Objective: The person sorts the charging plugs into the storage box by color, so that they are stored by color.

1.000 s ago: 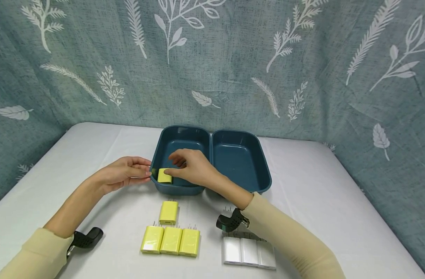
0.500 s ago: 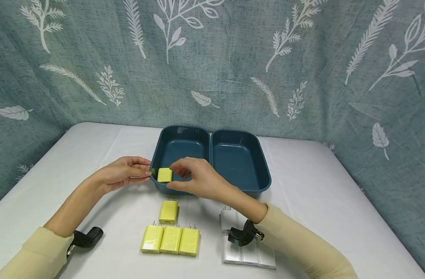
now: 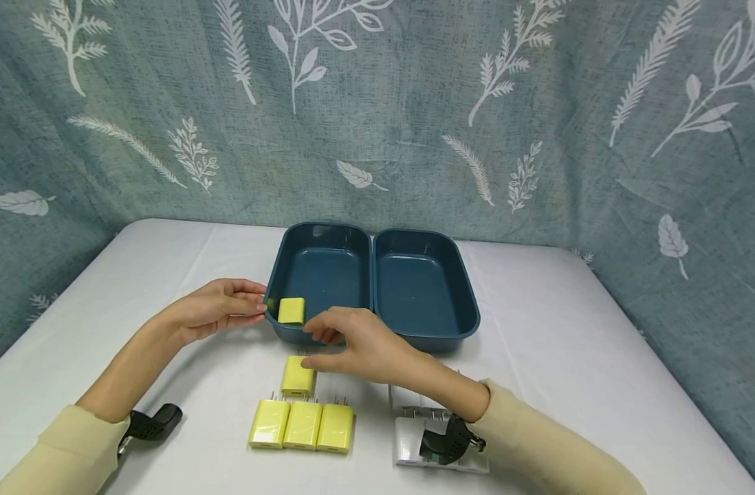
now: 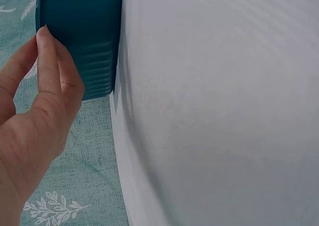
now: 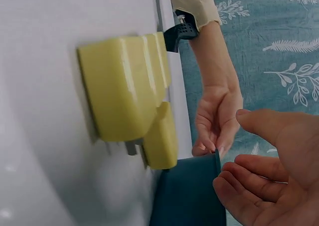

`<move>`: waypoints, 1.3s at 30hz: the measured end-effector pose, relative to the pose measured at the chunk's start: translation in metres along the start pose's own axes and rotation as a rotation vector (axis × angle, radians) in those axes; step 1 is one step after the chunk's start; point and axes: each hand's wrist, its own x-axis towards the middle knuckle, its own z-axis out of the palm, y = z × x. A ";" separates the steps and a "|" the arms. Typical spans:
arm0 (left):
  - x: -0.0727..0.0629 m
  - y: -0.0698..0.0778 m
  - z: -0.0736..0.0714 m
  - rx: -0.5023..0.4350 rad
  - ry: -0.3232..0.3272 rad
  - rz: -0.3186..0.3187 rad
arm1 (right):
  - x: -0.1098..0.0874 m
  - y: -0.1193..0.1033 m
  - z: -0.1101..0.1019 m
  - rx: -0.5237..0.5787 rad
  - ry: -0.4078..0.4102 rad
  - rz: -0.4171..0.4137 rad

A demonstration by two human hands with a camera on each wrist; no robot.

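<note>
At the table's far side, a dark blue plastic bin (image 3: 328,275) has one yellow wall charger (image 3: 291,311) inside its near left corner. My left hand (image 3: 223,309) pinches that bin's left rim, which the left wrist view shows from outside. My right hand (image 3: 353,344) hangs in front of the bin, thumb and fingers apart with nothing between them. Its thumb tip overlaps a single yellow charger (image 3: 298,378) in the head view. Just nearer lie a row of three yellow chargers (image 3: 303,425), prongs facing the bins.
A second blue bin (image 3: 423,282) stands against the first on the right. White chargers (image 3: 410,440) lie at the near right, partly hidden by the right wrist camera (image 3: 445,443). A patterned cloth (image 3: 377,124) hangs behind the white table (image 3: 557,330).
My right hand has drawn back from the charger inside the left bin, passing over the near rim toward the single yellow charger on the table. My left hand stays at the rim.
</note>
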 end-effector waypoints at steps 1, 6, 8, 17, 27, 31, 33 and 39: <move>0.000 0.000 0.000 0.000 0.001 -0.002 | -0.002 0.000 0.001 0.000 -0.006 0.001; 0.002 -0.002 -0.001 0.002 -0.004 -0.008 | -0.009 0.002 0.007 -0.013 -0.055 0.026; 0.003 -0.002 -0.001 0.001 -0.003 -0.008 | -0.010 0.004 0.010 -0.020 -0.073 0.040; -0.001 -0.002 0.000 0.016 0.005 -0.004 | -0.014 0.001 0.018 -0.148 -0.124 0.054; 0.000 -0.002 -0.001 0.021 0.000 -0.002 | -0.016 0.004 0.025 -0.225 -0.154 0.071; 0.000 -0.002 -0.001 0.023 -0.003 0.000 | -0.015 0.008 0.027 -0.217 -0.155 0.064; 0.001 -0.002 -0.001 0.018 -0.004 -0.001 | -0.014 0.010 0.027 -0.191 -0.147 0.052; 0.001 -0.002 0.000 0.009 -0.012 0.001 | -0.012 0.013 0.029 -0.122 -0.142 0.062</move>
